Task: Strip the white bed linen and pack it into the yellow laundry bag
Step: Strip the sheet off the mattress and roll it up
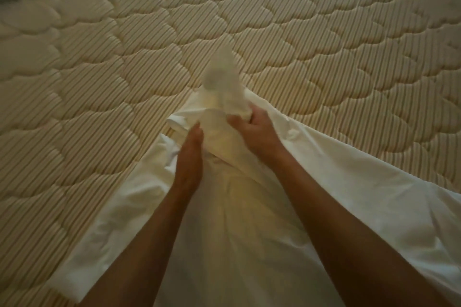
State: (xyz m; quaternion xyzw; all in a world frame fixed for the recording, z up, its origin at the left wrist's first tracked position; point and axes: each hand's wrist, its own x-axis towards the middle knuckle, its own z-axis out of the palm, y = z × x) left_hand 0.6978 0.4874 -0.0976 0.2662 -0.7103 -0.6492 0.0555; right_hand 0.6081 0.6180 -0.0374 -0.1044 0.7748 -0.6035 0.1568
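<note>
Your right hand (252, 129) grips a bunched fold of the white sheet (249, 207) above the bare quilted mattress (124, 57). Your left hand (189, 157) lies against the bunch, fingers straight. The sheet's remainder drapes over the mattress's near edge.

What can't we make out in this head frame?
- Yellow laundry bag: outside the head view, position unknown.
- Left hand fingers: seen edge-on and tucked into the white cotton bed sheet, so its grip is unclear.
- Raised sheet tip above the right hand: motion-blurred.
- Dark object at the top-left corner: cut off by the edge beyond the cream quilted mattress.
</note>
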